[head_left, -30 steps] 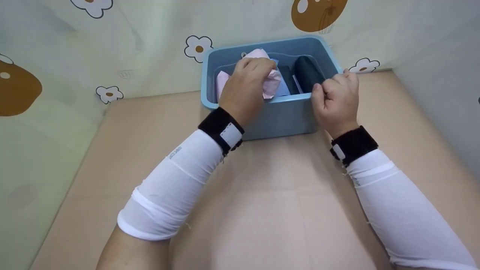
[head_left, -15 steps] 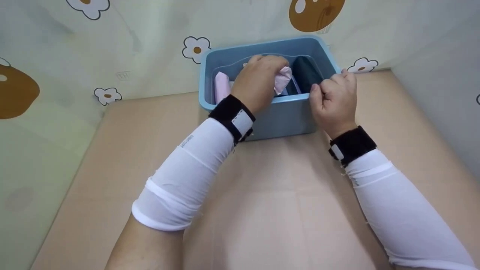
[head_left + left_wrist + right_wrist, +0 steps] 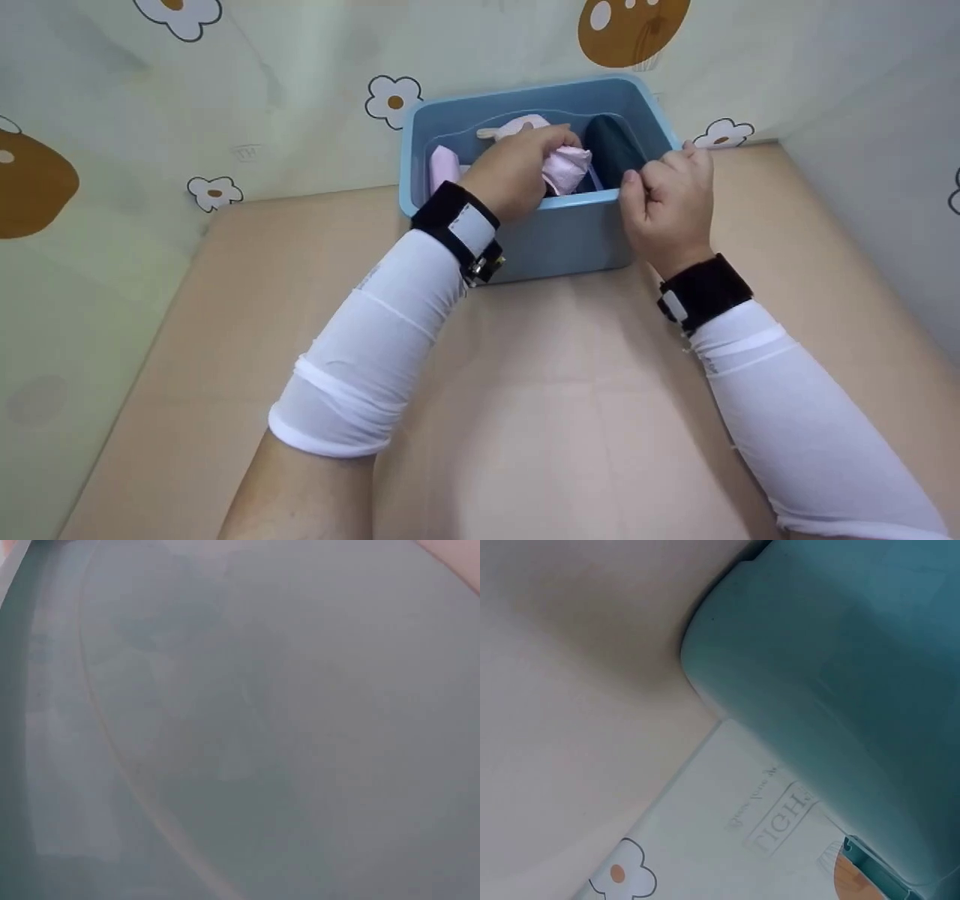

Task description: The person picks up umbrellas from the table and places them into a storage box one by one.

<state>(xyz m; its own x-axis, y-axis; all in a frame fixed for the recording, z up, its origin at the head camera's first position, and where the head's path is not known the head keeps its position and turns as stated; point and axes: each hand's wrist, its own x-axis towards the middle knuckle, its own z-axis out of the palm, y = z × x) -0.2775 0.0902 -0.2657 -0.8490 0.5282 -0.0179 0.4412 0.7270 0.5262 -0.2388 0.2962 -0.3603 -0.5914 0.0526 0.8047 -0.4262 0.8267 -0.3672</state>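
A blue plastic bin (image 3: 562, 244) stands against the back wall. Inside it my left hand (image 3: 510, 176) grips a crumpled pink fabric bundle (image 3: 568, 166), which sticks out on both sides of the fingers; a short pale tab shows at its far end. My right hand (image 3: 671, 206) holds the bin's rim at the front right corner. Left of the bundle stands a pink folded item (image 3: 444, 166), and to its right leans a dark green rolled item (image 3: 611, 146). The left wrist view holds only a blurred blue-grey surface; the bin's side (image 3: 817, 682) fills much of the right wrist view.
The bin rests on a tan tabletop (image 3: 525, 420). Behind it hangs a pale wall covering (image 3: 315, 45) with flower and brown shapes. A plain pale wall (image 3: 877, 150) runs along the right. Both forearms reach across the table from the front.
My left hand has moved right with the pink bundle and sits a little lower in the bin. The right hand has stayed on the rim.
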